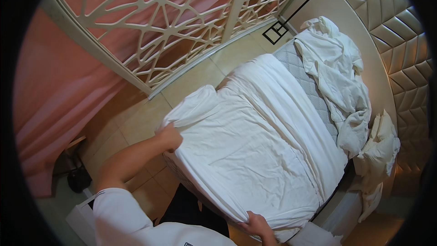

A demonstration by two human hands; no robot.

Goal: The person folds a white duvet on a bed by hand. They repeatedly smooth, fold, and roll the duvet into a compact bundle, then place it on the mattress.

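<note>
A wrinkled white sheet [239, 140] covers the near part of a bed. My left hand [169, 138] grips the sheet's near edge at the left corner, its fingers closed around the cloth. Farther along the same edge, at the lower right, my right hand [256, 224] pinches the fabric. Between the two hands the edge is pulled taut. A thick fold of white cloth [269, 92] runs across the bed beyond. Past it the grey quilted mattress [309, 85] shows bare, and a crumpled white duvet or cover [338, 82] lies heaped at the head end.
A cream lattice screen [167, 30] with pink curtain [65, 89] behind stands left of the bed, over a tiled floor [191, 78]. A padded headboard wall [403, 41] rises at right. Pillows [379, 147] sit beside the bed head, near a black metal stand [276, 32] across the bed.
</note>
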